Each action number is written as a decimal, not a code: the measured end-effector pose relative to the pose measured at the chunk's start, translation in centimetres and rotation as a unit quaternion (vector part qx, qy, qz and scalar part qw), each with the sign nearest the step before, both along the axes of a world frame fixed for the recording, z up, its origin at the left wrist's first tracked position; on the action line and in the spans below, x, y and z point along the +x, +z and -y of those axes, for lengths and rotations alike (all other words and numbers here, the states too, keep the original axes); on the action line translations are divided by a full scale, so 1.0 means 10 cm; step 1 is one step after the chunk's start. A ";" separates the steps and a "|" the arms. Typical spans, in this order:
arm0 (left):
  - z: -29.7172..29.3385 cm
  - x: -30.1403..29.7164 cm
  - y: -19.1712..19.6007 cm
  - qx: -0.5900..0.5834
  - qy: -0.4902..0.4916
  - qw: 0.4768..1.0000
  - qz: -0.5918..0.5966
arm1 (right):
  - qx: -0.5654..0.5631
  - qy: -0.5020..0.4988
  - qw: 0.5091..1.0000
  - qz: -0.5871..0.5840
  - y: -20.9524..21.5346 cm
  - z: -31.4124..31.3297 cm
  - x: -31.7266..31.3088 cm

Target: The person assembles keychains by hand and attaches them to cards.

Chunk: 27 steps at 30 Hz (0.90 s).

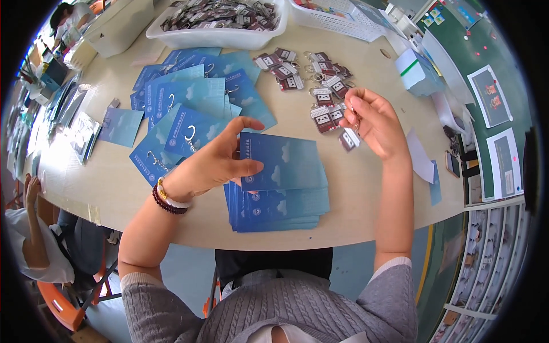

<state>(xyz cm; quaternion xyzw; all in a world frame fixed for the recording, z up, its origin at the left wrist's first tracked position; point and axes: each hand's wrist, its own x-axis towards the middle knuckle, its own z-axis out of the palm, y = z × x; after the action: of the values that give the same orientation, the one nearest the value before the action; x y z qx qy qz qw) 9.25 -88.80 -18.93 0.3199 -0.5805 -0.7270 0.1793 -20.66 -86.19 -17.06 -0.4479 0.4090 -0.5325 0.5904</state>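
My left hand (214, 160) pinches the left edge of a blue card (286, 160) and holds it just above a stack of matching blue cards (286, 203) on the round table (366, 200). My right hand (374, 123) is raised over the table and grips a small dark red and white keychain charm (350, 138) that dangles from its fingers. Rows of the same keychain charms (320, 86) lie on the table just beyond that hand.
Blue cards with metal rings attached (189, 108) spread across the table's left. A white tray of keychains (220, 23) and a white basket (337, 14) sit at the far edge. A small white-blue box (417, 71) stands right. A seated person (34, 240) is at lower left.
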 end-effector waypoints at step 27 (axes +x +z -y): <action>-0.06 -0.10 -0.21 -0.151 0.057 0.987 0.002 | 0.043 0.078 0.938 -0.336 0.00 -0.50 0.80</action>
<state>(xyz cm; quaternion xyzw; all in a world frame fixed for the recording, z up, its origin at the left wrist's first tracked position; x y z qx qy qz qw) 8.30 -88.16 -21.00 0.3226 -0.6648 -0.6192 0.2655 -12.61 -81.21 -17.01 -0.6051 0.5698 -0.2855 0.4771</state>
